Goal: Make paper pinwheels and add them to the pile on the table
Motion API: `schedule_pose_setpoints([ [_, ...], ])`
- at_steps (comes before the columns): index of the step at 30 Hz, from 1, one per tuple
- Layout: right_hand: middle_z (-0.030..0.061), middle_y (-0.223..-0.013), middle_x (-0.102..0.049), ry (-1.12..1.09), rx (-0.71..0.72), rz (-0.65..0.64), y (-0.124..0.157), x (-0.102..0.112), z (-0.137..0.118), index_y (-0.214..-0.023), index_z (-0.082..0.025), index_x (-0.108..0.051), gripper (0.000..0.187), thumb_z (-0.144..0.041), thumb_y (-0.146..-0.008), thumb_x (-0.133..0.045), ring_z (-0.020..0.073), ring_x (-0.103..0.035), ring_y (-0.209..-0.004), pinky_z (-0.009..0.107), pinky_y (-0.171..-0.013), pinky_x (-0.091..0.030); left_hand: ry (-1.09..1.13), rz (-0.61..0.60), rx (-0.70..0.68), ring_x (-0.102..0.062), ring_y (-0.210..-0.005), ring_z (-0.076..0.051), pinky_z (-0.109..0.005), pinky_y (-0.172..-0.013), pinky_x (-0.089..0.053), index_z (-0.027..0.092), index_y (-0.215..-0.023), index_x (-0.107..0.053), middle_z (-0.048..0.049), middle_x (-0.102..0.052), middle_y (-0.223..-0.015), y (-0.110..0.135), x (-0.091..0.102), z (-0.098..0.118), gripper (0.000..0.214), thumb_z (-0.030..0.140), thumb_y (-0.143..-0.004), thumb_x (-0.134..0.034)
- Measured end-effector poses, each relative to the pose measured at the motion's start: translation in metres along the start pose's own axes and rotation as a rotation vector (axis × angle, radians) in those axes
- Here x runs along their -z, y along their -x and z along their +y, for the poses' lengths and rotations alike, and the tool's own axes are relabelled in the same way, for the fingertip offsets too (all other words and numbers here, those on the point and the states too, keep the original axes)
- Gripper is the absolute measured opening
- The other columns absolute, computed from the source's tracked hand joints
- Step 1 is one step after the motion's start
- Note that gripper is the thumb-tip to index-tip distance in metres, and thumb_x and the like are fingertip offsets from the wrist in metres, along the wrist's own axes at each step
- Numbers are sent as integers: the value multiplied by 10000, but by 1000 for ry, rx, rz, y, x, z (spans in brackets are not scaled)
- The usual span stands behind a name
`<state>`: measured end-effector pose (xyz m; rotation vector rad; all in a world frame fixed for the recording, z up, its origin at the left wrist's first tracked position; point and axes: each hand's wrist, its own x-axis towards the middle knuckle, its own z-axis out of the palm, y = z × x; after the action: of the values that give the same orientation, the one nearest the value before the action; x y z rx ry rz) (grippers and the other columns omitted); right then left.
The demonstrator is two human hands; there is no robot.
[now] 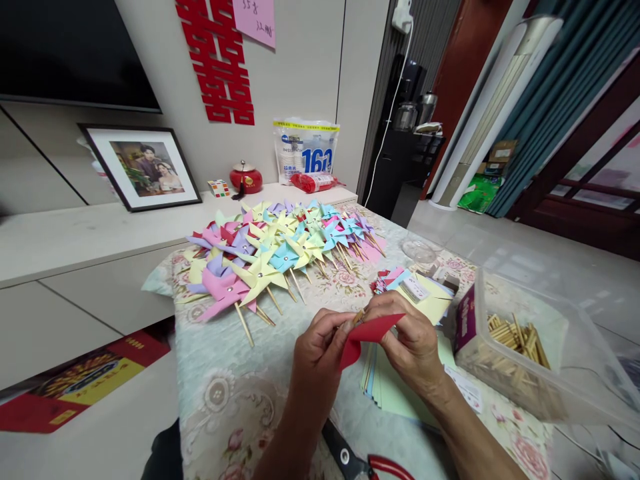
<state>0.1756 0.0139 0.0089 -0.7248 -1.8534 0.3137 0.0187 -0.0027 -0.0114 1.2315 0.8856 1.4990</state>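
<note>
In front of me, a piece of red paper (374, 331), partly curled over, is gripped between my two hands. My left hand (320, 347) pinches its left side, fingers closed. The fingers of my right hand (413, 340) close on its right side. A short bit of a wooden stick (359, 316) shows above the paper between my fingertips; its rest is hidden. Beneath my right hand lies a stack of pale coloured paper sheets (400, 387). Beyond my hands, many finished paper pinwheels (260, 272) on wooden sticks lie heaped on the table.
A clear plastic box (515, 383) of wooden sticks (520, 340) stands at right. Cut paper pieces (430, 300) and a clear round lid (419, 251) lie behind my right hand. A dark-bladed tool with red handles (387, 465) rests near the front edge. A white cabinet (75, 233) stands behind the flowered tablecloth (225, 400).
</note>
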Motion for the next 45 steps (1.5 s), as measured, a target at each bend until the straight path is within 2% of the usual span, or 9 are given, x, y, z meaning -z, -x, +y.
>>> schedule_pose_setpoints([
  [10,41,-851,-637,5,-12,-10,0,1,-1,-906,-208,-679,186,-50,-909,-580,172,-608,-816,297,-725,-485,-79,4,-86,-625,-786,-144,-246,-712,-470,206,-914,-767,-21,-653,-833,1,1,1,149,234,-891,-621],
  [20,20,-866,-637,-84,-79,-38,0,2,1,-902,-220,-658,151,-85,-925,-594,159,-618,-831,283,-753,-485,-244,-17,-191,-634,-824,-144,-252,-733,-475,208,-986,-744,-26,-638,-874,3,3,3,177,224,-940,-574],
  [30,10,-857,-636,-74,-82,-38,0,2,0,-888,-224,-655,135,-114,-937,-594,151,-616,-821,273,-746,-481,-216,-9,-201,-642,-825,-132,-236,-741,-485,219,-979,-740,-15,-653,-878,3,1,2,180,184,-933,-570],
  [38,17,-856,-642,-69,-80,-29,1,3,1,-897,-223,-664,136,-114,-934,-591,163,-622,-813,289,-736,-488,-327,-1,-247,-642,-819,-146,-249,-720,-486,198,-995,-742,-34,-648,-877,4,1,8,192,189,-934,-560],
  [45,33,-856,-650,-95,-77,-47,0,2,1,-892,-222,-669,139,-117,-937,-590,181,-625,-832,310,-743,-502,-233,17,-192,-632,-798,-136,-240,-717,-478,206,-950,-741,-17,-642,-850,3,-1,6,169,187,-928,-574],
])
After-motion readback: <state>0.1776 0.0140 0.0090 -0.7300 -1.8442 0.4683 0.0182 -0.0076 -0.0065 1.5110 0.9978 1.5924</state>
